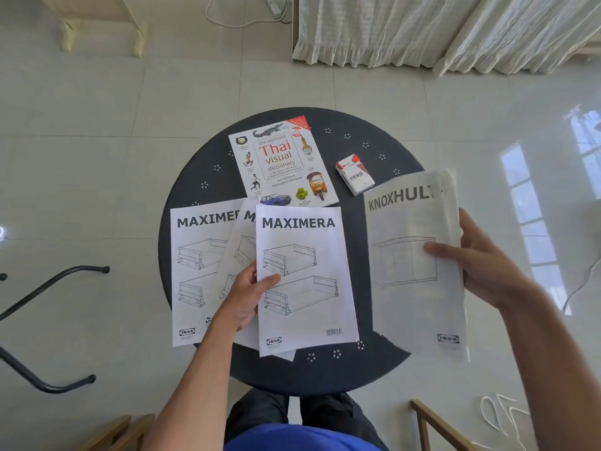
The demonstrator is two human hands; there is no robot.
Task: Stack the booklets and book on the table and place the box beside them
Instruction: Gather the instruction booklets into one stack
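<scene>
Booklets lie fanned along the table's [201,177] near edge: three MAXIMERA booklets [302,275] overlapping, the left hand [247,297] pinching the top one's left edge. The right hand [481,265] grips the KNOXHULT booklet [409,288], lifted at the right edge. Best to square edges on the MAXIMERA pile before adding the book [283,161]; the box [354,174] sits just beside the book.

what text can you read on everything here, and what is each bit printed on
"the ultimate Thai visual dictionary": book cover; corner reads "AUDIO"; author line and picture captions too small.
"VESS": small box.
"MAXIMERA", "IKEA": front booklet in left hand.
"MAXIMER", cut off, "IKEA": leftmost booklet.
"M" only: middle booklet.
"KNOXHUL", cut off, "IKEA": booklet in right hand.
Barcode digits unreadable.
</scene>
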